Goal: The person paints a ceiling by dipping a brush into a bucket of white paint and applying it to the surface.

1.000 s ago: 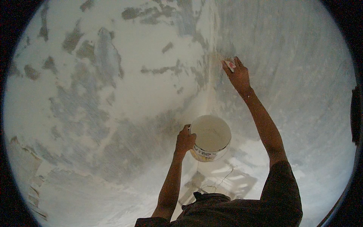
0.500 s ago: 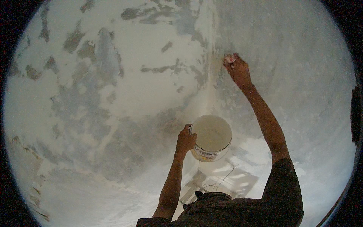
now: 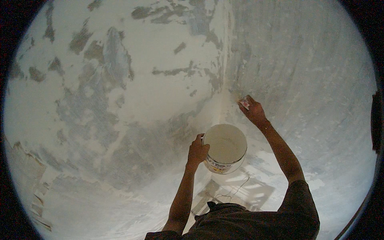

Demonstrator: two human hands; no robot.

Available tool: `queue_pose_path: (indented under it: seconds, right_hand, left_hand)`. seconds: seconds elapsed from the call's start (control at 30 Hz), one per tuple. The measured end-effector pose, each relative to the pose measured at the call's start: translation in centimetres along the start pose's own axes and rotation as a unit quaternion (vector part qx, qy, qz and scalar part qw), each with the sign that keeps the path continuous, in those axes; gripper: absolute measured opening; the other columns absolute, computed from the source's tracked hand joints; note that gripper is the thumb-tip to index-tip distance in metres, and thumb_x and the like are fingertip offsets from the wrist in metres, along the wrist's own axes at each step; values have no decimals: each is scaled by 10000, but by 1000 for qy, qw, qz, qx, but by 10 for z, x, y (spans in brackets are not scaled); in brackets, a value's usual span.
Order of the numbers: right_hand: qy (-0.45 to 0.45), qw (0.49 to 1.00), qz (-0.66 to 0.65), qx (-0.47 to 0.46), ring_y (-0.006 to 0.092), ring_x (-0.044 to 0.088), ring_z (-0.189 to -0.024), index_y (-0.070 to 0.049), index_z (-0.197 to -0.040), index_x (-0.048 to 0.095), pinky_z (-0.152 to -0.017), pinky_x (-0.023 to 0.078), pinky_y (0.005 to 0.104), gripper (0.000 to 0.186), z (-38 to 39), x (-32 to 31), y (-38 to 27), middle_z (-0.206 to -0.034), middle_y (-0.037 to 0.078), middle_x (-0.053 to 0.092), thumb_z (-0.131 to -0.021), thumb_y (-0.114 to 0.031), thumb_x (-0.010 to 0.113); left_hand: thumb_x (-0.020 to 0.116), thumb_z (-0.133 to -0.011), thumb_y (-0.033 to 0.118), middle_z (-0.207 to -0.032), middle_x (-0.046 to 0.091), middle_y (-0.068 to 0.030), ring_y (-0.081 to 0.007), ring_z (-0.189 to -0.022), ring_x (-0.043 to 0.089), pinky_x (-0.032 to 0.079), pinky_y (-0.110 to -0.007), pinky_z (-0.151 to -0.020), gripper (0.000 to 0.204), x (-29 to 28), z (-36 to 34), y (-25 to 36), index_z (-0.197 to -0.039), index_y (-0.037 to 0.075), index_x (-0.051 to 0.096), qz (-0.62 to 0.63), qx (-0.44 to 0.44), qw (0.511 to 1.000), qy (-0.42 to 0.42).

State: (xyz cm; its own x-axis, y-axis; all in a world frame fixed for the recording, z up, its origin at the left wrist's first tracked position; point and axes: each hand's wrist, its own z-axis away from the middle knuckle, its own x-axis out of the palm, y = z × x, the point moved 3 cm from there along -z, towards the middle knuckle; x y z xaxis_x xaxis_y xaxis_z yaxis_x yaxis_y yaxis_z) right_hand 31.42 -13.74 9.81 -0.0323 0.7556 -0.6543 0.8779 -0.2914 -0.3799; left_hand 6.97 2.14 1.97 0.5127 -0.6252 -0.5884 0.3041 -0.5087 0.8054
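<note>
My left hand (image 3: 197, 151) is closed on the left rim of a white plastic bucket (image 3: 225, 167), thumb over the edge. The bucket's inside looks pale, and I cannot tell how full it is. A thin wire handle hangs down its front. Up and to the right of it, my right hand (image 3: 255, 113) pinches a small pink-and-white piece (image 3: 245, 104) whose kind I cannot make out. That piece is against or close to the grey right wall (image 3: 288, 68), just beside the inner corner (image 3: 225, 76).
The left wall (image 3: 172, 96) carries uneven white patches over grey. Below the bucket, lit shapes and a thin dark wire (image 3: 241, 187) show on the floor. A dark object (image 3: 376, 120) stands at the far right edge.
My right hand has moved down along the corner with the small piece, closer to the bucket. The left hand and bucket stay nearly in place.
</note>
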Motion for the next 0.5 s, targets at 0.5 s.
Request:
queue_pose_path:
  seconds: [0.5]
  right_hand:
    - [151,977,88,-125,335,679,-821,106,-1145,534,-720,548,393,409,-89,-100,-93,-917,218,675,-929,-237,594]
  left_hand:
    - [586,-733,142,-891,669,-206,-351,-826,656,503,-436,-760,521,5,0,-16,-1234,57,477,-5,48,998,34]
